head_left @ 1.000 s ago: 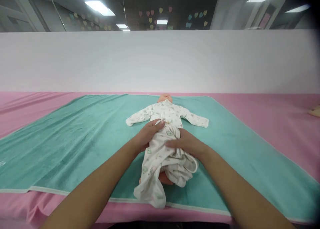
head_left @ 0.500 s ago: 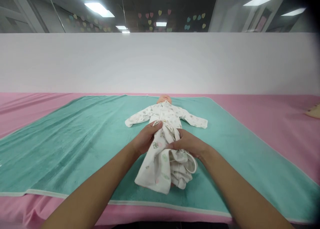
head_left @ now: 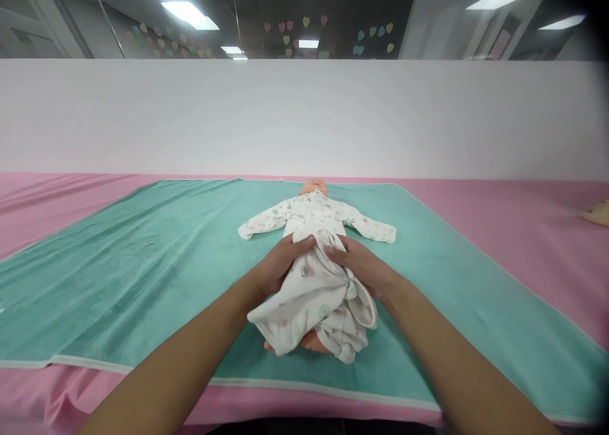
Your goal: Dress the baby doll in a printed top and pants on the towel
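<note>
A baby doll [head_left: 313, 186] lies on its back, head away from me, in a white long-sleeved top [head_left: 366, 224] with small prints, arms spread. Above its legs, white printed baby pants [head_left: 309, 289] are bunched between my hands, their lower parts hanging loose. My left hand [head_left: 285, 260] is closed on the gathered upper edge, thumb on top. From the other side my right hand [head_left: 359, 260] grips the same edge, its thumb close to the left one. The doll's feet [head_left: 313, 342] show partly under the cloth; most of its legs are hidden.
The doll rests on a teal blanket [head_left: 166, 264] with pale edging, spread over a pink cover [head_left: 514, 232]. A white panel [head_left: 304, 118] rises behind, with dark glass above it. Part of a tan object [head_left: 597, 213] shows at the right edge.
My right hand has moved up along the pants, its thumb now nearer the left one. The hanging cloth has swung up and left, uncovering more of the doll's feet.
</note>
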The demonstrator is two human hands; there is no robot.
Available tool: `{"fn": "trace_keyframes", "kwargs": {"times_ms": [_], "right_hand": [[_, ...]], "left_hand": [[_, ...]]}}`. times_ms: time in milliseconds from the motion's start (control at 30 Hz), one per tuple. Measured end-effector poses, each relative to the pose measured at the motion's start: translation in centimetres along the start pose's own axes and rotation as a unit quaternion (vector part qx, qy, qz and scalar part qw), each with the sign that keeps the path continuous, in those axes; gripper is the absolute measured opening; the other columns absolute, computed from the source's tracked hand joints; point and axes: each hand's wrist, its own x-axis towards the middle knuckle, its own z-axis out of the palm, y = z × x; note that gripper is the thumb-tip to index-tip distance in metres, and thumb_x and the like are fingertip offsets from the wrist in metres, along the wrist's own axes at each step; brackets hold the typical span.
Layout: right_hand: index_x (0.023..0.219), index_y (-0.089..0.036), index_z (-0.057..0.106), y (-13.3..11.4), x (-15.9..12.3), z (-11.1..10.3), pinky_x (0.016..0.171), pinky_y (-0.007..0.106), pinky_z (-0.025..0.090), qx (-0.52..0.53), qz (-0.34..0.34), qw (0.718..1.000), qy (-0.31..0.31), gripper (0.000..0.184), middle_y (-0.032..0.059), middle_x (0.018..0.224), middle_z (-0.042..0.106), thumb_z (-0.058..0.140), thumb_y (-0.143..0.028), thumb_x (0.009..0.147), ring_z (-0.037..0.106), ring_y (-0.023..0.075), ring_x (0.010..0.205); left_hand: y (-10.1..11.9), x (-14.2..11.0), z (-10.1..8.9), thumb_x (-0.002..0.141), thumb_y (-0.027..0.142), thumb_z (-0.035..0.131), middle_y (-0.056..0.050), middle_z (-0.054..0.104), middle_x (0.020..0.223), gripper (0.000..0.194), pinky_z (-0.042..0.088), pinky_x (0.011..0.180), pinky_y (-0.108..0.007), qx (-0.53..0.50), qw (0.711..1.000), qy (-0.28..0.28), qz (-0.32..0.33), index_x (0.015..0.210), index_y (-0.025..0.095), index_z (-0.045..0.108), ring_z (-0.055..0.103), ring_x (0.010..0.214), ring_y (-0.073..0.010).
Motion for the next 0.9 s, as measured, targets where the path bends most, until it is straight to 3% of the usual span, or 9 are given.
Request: {"fn": "trace_keyframes", "kwargs": {"times_ms": [167, 300, 400, 467, 533, 733, 800, 900], "right_hand": [[0.107, -0.019, 0.064, -0.6, -0.5, 0.0, 0.08, 0.039, 0.049, -0.107, 0.065, 0.99, -0.066, 0.051, 0.007, 0.099, 0.068, 0.08, -0.028, 0.06, 0.063, 0.0247, 0.09], [0.11, -0.02, 0.062, -0.7, -0.7, -0.1, 0.083, 0.041, 0.049, -0.078, 0.055, 0.992, -0.087, 0.05, 0.0061, 0.1, 0.067, 0.077, -0.022, 0.062, 0.062, 0.0242, 0.091], [0.109, -0.017, 0.062, -0.2, -0.5, -0.4, 0.079, 0.039, 0.05, 0.007, 0.003, 1.0, -0.029, 0.045, 0.0065, 0.093, 0.068, 0.073, -0.021, 0.066, 0.064, 0.0231, 0.084], [0.106, -0.017, 0.063, 0.2, -0.2, -0.6, 0.074, 0.036, 0.05, 0.04, -0.027, 0.999, 0.023, 0.04, 0.0064, 0.089, 0.068, 0.072, -0.022, 0.067, 0.064, 0.0226, 0.08], [0.106, -0.017, 0.063, 0.4, 0.0, -0.6, 0.071, 0.034, 0.05, 0.041, -0.029, 0.998, 0.037, 0.04, 0.0063, 0.089, 0.068, 0.072, -0.022, 0.067, 0.064, 0.0223, 0.078], [0.106, -0.019, 0.064, -0.1, -0.4, -0.3, 0.078, 0.035, 0.048, -0.1, 0.03, 0.992, -0.07, 0.041, 0.0062, 0.099, 0.067, 0.074, -0.028, 0.068, 0.062, 0.0221, 0.089], [0.106, -0.02, 0.064, -0.2, -0.5, -0.3, 0.08, 0.036, 0.048, -0.141, 0.044, 0.986, -0.082, 0.045, 0.0055, 0.099, 0.067, 0.076, -0.025, 0.064, 0.061, 0.0225, 0.092], [0.107, -0.02, 0.063, 0.0, -0.4, -0.2, 0.078, 0.036, 0.048, -0.091, 0.04, 0.993, -0.062, 0.044, 0.0058, 0.096, 0.067, 0.075, -0.025, 0.065, 0.062, 0.0221, 0.088]], "left_hand": [[0.1, 0.2, 0.3, 0.079, 0.045, 0.062, -0.011, 0.068, 0.089, 0.042, 0.049, 0.071, -0.034, 0.009, 0.999, 0.024, 0.03, 0.106, 0.013, 0.062, 0.064, 0.08, -0.0256], [0.4, 0.3, -0.2, 0.081, 0.049, 0.057, -0.009, 0.068, 0.086, 0.041, 0.048, 0.071, -0.033, 0.071, 0.996, 0.06, 0.011, 0.103, 0.015, 0.063, 0.064, 0.083, -0.0258], [0.8, 0.2, -0.5, 0.079, 0.053, 0.059, -0.009, 0.068, 0.089, 0.045, 0.048, 0.07, -0.032, 0.16, 0.987, 0.019, -0.018, 0.1, 0.013, 0.065, 0.063, 0.084, -0.0253], [1.0, -0.1, -0.4, 0.071, 0.048, 0.069, -0.009, 0.067, 0.093, 0.044, 0.048, 0.072, -0.032, 0.244, 0.967, -0.04, -0.06, 0.098, 0.014, 0.066, 0.062, 0.088, -0.0266], [1.1, -0.3, 0.0, 0.066, 0.04, 0.075, -0.008, 0.067, 0.097, 0.04, 0.048, 0.077, -0.033, 0.289, 0.952, -0.061, -0.083, 0.097, 0.016, 0.067, 0.061, 0.094, -0.0281], [0.4, -0.4, 0.2, 0.08, 0.042, 0.062, -0.014, 0.066, 0.099, 0.039, 0.049, 0.077, -0.037, 0.048, 0.999, -0.007, -0.022, 0.105, 0.012, 0.063, 0.062, 0.091, -0.0279], [0.1, -0.2, -0.1, 0.079, 0.042, 0.064, -0.015, 0.066, 0.097, 0.041, 0.049, 0.075, -0.036, 0.024, 1.0, -0.01, -0.016, 0.105, 0.01, 0.062, 0.063, 0.088, -0.0276], [0.1, 0.0, -0.4, 0.079, 0.043, 0.064, -0.014, 0.066, 0.097, 0.044, 0.049, 0.074, -0.035, 0.018, 1.0, -0.014, -0.007, 0.109, 0.01, 0.061, 0.063, 0.088, -0.0266]]}}
